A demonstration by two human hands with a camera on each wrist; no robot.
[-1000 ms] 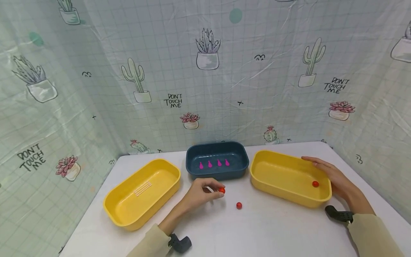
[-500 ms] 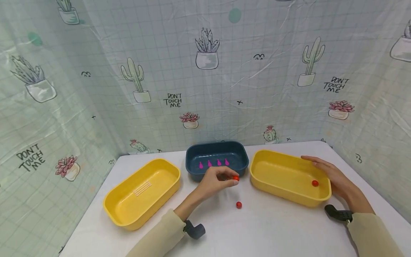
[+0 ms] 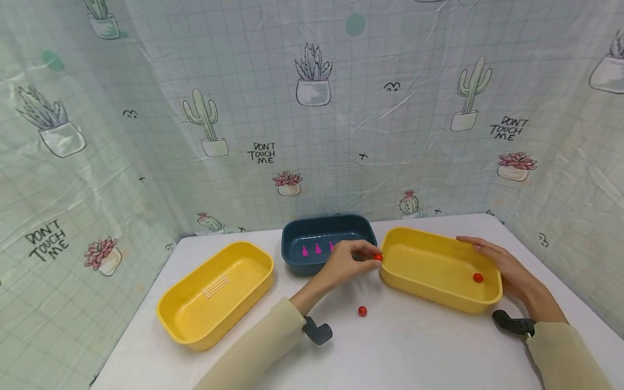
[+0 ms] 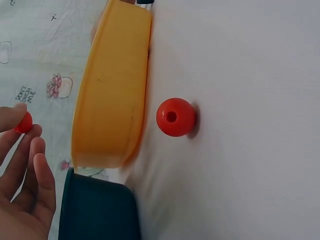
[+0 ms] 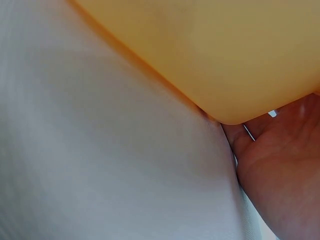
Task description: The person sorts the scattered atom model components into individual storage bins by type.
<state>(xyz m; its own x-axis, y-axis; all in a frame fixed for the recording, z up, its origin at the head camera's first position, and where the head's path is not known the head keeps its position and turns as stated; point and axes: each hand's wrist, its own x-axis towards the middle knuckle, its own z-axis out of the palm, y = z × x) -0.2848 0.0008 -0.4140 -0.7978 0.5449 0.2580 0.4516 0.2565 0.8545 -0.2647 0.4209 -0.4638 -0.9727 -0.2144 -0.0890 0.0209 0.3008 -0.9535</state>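
Observation:
My left hand (image 3: 345,261) pinches a red bead (image 4: 24,123) between thumb and fingertip, at the left end of the right yellow bin (image 3: 424,292) and in front of the blue bin's right side. My right hand (image 3: 512,273) rests against that yellow bin's outer right end, its fingers fairly straight along the wall; in the right wrist view the palm (image 5: 285,165) lies beside the bin's corner. Inside this bin, near its right end, lies one red bead (image 3: 478,278). Another red bead (image 4: 176,117), with a dark hole, lies on the white table in front of the bins.
A dark blue bin (image 3: 302,265) with pink drop-shaped pieces (image 3: 318,248) stands at the back middle, partly covered by my left hand. The left yellow bin (image 3: 195,340) holds several thin pale sticks (image 3: 215,287). A patterned cloth (image 3: 341,135) hangs behind the table.
My left hand has moved right and away from me with the pinched bead, from the middle of the table to the right yellow bin's left end. My right hand has stayed put.

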